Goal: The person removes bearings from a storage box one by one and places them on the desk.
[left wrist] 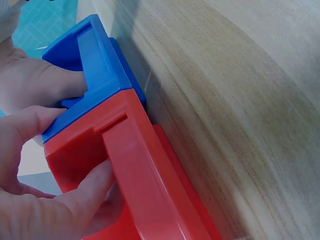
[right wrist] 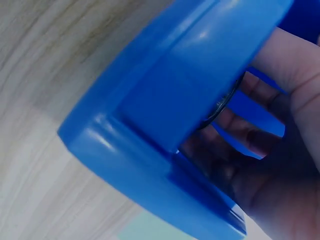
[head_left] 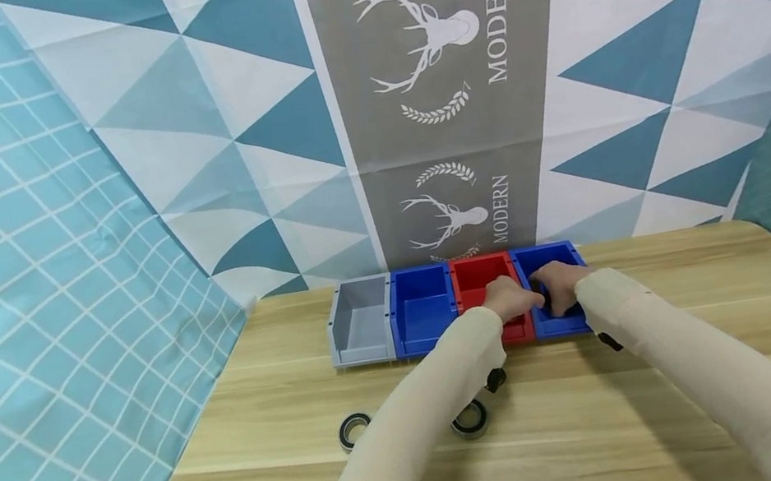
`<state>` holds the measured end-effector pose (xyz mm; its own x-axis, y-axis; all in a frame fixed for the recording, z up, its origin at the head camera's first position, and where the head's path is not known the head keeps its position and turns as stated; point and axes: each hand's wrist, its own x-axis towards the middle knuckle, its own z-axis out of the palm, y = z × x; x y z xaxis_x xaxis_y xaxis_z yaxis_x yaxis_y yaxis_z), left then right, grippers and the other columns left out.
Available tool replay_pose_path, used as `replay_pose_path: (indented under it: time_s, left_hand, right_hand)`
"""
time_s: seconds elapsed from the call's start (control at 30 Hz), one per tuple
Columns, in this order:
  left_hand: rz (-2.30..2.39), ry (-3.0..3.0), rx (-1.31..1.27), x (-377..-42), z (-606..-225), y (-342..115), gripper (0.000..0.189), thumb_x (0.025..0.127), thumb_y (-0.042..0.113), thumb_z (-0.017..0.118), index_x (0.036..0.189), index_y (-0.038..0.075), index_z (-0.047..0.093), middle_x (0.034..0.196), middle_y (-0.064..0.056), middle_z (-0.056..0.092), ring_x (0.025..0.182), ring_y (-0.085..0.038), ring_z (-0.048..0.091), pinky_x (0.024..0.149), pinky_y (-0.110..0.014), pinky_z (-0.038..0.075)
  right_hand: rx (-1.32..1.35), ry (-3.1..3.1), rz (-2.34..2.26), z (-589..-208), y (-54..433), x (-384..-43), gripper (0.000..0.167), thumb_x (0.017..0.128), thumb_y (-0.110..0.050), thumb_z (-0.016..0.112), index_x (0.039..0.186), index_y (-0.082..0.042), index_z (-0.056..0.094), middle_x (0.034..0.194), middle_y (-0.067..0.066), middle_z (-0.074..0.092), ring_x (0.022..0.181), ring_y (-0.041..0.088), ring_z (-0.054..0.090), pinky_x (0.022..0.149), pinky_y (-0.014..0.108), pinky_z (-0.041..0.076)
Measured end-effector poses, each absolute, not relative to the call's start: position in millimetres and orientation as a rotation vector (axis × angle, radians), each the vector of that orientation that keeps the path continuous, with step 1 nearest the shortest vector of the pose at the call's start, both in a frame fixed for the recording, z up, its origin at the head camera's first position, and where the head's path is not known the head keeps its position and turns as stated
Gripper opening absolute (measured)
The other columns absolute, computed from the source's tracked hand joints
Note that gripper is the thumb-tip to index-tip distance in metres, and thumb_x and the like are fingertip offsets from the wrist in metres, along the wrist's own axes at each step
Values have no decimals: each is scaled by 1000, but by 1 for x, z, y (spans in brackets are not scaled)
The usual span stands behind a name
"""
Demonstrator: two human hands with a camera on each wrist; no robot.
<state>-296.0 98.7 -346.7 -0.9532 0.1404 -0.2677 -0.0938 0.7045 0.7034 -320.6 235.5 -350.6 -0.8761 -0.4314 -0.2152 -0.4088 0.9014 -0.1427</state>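
Observation:
My right hand (head_left: 561,286) reaches down into the right-hand blue bin (head_left: 563,326). In the right wrist view its curled fingers (right wrist: 250,135) hold a bearing (right wrist: 223,104) whose dark rim shows partly behind the bin's front lip. My left hand (head_left: 510,298) is at the red bin (head_left: 482,266) beside it. The left wrist view shows one finger (left wrist: 42,120) touching the rim where the red and blue bins meet, and another digit (left wrist: 97,182) inside the red bin near its front lip. Nothing shows between the left fingers.
A grey bin (head_left: 367,353) and another blue bin (head_left: 426,342) continue the row to the left. Two bearings lie on the wooden table (head_left: 271,424) in front: a left bearing (head_left: 347,432) and a right bearing (head_left: 471,430), each partly behind my left sleeve. A patterned cloth (head_left: 278,123) hangs behind.

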Motion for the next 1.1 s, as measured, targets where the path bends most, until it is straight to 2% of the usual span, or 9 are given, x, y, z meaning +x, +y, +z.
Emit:
replay_pose_path:
  time_s: [0.07,0.17,0.23,0.37,0.47,0.63,0.73,1.1]
  left_hand:
    - [1107,2609,32,-297,-347,99,31,83,26,73,68,7,53,52,0,38,53,-16,43,50,-27,36]
    - [1118,2606,27,-297,-347,98,29,82,27,73,72,6,55,54,0,38,53,-15,42,50,-27,35]
    - [1131,2608,22,-298,-348,99,29,82,27,74,74,6,56,55,0,38,54,-15,42,50,-27,35]
    - [1123,2607,32,-298,-352,101,37,82,27,74,61,9,49,49,2,32,48,-15,36,47,-27,32]
    - [1111,2602,39,-298,-353,101,44,82,27,74,55,11,43,46,2,30,45,-14,33,46,-26,30]
    - [1132,2595,29,-298,-347,97,36,82,27,74,62,9,51,49,1,36,48,-14,38,46,-26,31]
    - [1155,2595,26,-299,-345,95,31,82,27,74,67,8,55,51,1,38,50,-14,39,47,-26,32]
    - [1164,2574,8,-300,-350,95,29,81,27,75,70,7,58,53,0,37,52,-15,40,47,-27,31]
  right_hand:
    - [-623,2832,-129,-348,235,-318,70,70,-4,77,132,11,48,129,30,56,119,42,54,95,50,50]
    - [-621,2839,-118,-344,234,-317,74,68,-5,79,133,11,47,129,29,56,118,41,55,95,50,50]
    - [-634,2838,-108,-342,234,-315,74,68,-5,80,132,11,48,127,29,58,112,38,58,93,48,52]
    - [-685,2831,-114,-340,238,-313,70,66,-5,81,128,10,52,119,26,62,96,28,59,81,40,55]
    - [-717,2822,-152,-340,240,-313,61,65,-5,81,120,6,58,112,22,64,86,23,55,72,34,52]
    - [-797,2822,-170,-333,240,-313,42,65,-5,82,102,-4,64,95,14,65,75,19,52,62,29,49]
    - [-790,2832,-164,-329,236,-311,36,64,-4,82,95,-8,64,91,11,64,75,19,52,62,30,49]
    - [-729,2829,-95,-324,231,-302,38,65,-6,82,98,-7,62,94,11,64,79,21,50,69,34,51]
